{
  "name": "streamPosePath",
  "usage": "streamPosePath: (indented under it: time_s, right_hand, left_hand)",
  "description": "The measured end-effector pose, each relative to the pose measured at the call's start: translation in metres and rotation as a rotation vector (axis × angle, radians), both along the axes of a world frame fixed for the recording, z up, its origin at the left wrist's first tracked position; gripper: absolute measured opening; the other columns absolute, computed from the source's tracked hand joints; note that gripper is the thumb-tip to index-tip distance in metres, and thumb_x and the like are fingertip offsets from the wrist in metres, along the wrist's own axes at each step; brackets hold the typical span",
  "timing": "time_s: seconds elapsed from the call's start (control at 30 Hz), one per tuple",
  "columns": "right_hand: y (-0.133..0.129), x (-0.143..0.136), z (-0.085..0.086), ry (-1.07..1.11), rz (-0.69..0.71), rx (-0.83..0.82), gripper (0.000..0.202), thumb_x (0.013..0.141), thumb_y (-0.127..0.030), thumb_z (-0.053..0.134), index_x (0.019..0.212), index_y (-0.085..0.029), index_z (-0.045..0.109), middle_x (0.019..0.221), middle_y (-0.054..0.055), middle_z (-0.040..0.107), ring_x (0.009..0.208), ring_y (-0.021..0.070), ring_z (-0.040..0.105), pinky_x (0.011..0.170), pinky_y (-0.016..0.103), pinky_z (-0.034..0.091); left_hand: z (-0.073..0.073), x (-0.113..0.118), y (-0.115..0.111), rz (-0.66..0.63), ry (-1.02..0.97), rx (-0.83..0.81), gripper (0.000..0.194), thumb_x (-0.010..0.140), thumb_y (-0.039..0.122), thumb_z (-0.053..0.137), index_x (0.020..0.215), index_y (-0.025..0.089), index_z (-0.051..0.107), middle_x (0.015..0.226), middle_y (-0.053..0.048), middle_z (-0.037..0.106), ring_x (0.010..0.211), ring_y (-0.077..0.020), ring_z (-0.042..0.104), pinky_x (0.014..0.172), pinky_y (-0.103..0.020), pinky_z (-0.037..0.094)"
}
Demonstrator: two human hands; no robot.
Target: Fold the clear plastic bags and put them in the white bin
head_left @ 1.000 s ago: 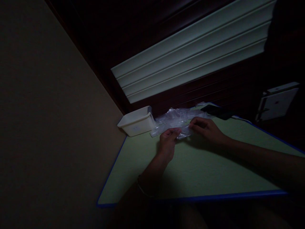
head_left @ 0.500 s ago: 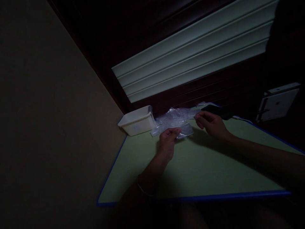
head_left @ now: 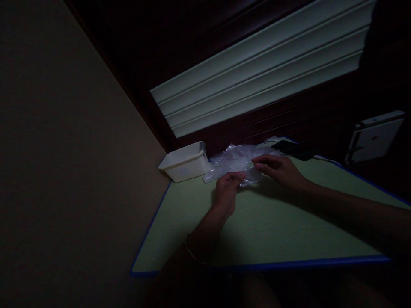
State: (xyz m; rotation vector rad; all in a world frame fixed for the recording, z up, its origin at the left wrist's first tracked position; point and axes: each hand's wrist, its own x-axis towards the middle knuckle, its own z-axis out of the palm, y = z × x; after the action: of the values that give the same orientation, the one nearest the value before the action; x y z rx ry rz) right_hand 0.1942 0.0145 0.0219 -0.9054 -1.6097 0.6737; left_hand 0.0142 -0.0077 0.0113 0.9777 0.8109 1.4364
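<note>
My left hand (head_left: pixel 227 190) pinches a small clear plastic bag (head_left: pixel 252 176) between thumb and fingertips, just above the table. Over the bag's far right edge, my right hand (head_left: pixel 278 170) has its thumb and fingers brought close together. What lies between those fingertips, if anything, is too dark and small to make out. Behind both hands spreads a crumpled heap of clear plastic bags (head_left: pixel 233 156). The room is dim, so fine detail is lost.
The pale green table (head_left: pixel 257 226) has a blue edge. A white plastic bin (head_left: pixel 186 164) stands at its back left, by the wall. A dark object (head_left: pixel 289 148) lies at the back right. A white tablet-like box (head_left: pixel 375 141) is farther right.
My right hand has moved left and slightly down, closer to my left hand and over the small bag. The left hand has barely shifted and still holds the bag.
</note>
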Motion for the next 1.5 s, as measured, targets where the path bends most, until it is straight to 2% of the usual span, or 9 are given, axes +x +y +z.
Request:
streamPosePath:
  time_s: [0.13,0.3,0.43,0.53,0.73,1.13,1.3,1.4,1.5]
  right_hand:
    - [-0.002,-0.005,-0.002,-0.020,0.046,-0.012,0.033,0.077,-0.052,0.066,0.074,-0.020,0.070,0.074,0.003,0.069,0.069,0.0193,0.061,0.067,0.032,0.046]
    - [0.004,0.001,-0.003,0.087,-0.047,-0.048,0.033,0.077,-0.053,0.066,0.068,-0.021,0.065,0.065,0.001,0.061,0.060,0.0166,0.054,0.061,0.031,0.042]
    - [0.006,0.001,-0.005,0.136,0.003,-0.080,0.034,0.083,-0.054,0.059,0.079,-0.021,0.066,0.073,0.002,0.061,0.066,0.0171,0.055,0.062,0.031,0.044]
    - [0.000,-0.004,-0.006,0.044,0.029,-0.048,0.038,0.090,-0.054,0.048,0.083,-0.019,0.062,0.078,0.003,0.061,0.072,0.0179,0.055,0.065,0.031,0.044]
    - [-0.014,-0.013,-0.007,-0.156,-0.130,0.089,0.042,0.096,-0.051,0.036,0.067,-0.021,0.043,0.060,-0.002,0.043,0.057,0.0141,0.043,0.056,0.029,0.034]
    - [-0.012,-0.009,-0.009,-0.233,-0.137,0.165,0.042,0.097,-0.046,0.035,0.065,-0.021,0.044,0.056,-0.003,0.042,0.051,0.0130,0.041,0.053,0.028,0.032]
    - [-0.009,-0.003,-0.005,-0.252,-0.042,0.112,0.042,0.096,-0.047,0.037,0.065,-0.020,0.046,0.059,-0.002,0.045,0.055,0.0133,0.043,0.054,0.027,0.034]
    - [-0.008,0.002,-0.004,-0.306,0.091,0.066,0.042,0.096,-0.048,0.038,0.066,-0.019,0.048,0.061,-0.001,0.046,0.056,0.0130,0.044,0.054,0.027,0.035]
    - [-0.008,0.004,-0.003,-0.373,0.210,0.049,0.042,0.096,-0.046,0.037,0.067,-0.019,0.050,0.061,-0.001,0.048,0.056,0.0129,0.046,0.055,0.026,0.036]
  left_hand:
    - [-0.001,0.003,0.000,-0.013,-0.005,0.006,0.021,0.059,0.025,0.084,0.070,0.015,0.069,0.078,-0.002,0.068,0.075,-0.0110,0.061,0.081,-0.027,0.045]
    - [0.000,0.005,-0.001,-0.006,-0.019,0.010,0.019,0.059,0.024,0.083,0.071,0.015,0.070,0.078,-0.002,0.068,0.075,-0.0112,0.061,0.080,-0.027,0.045]
    - [0.001,0.003,-0.001,0.027,-0.038,-0.012,0.020,0.058,0.023,0.083,0.069,0.015,0.069,0.078,-0.002,0.068,0.075,-0.0115,0.060,0.078,-0.027,0.045]
    - [0.000,0.004,-0.002,-0.003,-0.047,-0.001,0.019,0.060,0.023,0.083,0.070,0.014,0.069,0.077,-0.002,0.067,0.075,-0.0114,0.060,0.078,-0.027,0.045]
    - [-0.003,0.010,-0.005,-0.051,-0.057,-0.004,0.020,0.062,0.024,0.082,0.074,0.014,0.069,0.080,-0.003,0.068,0.079,-0.0125,0.061,0.081,-0.028,0.046]
    - [-0.001,0.011,-0.008,-0.106,-0.008,-0.028,0.027,0.064,0.027,0.081,0.084,0.014,0.069,0.084,-0.004,0.068,0.078,-0.0124,0.062,0.083,-0.029,0.045]
    - [0.014,-0.003,-0.012,-0.225,0.220,0.106,0.043,0.071,0.035,0.078,0.109,0.022,0.062,0.101,-0.006,0.068,0.086,-0.0151,0.062,0.085,-0.031,0.044]
    - [0.020,-0.012,-0.012,-0.306,0.343,0.215,0.034,0.080,0.046,0.069,0.102,0.021,0.064,0.106,-0.008,0.067,0.097,-0.0186,0.059,0.089,-0.033,0.042]
    - [0.022,-0.017,-0.012,-0.381,0.510,0.215,0.042,0.083,0.057,0.059,0.094,0.018,0.070,0.097,-0.008,0.067,0.089,-0.0183,0.058,0.083,-0.031,0.042]
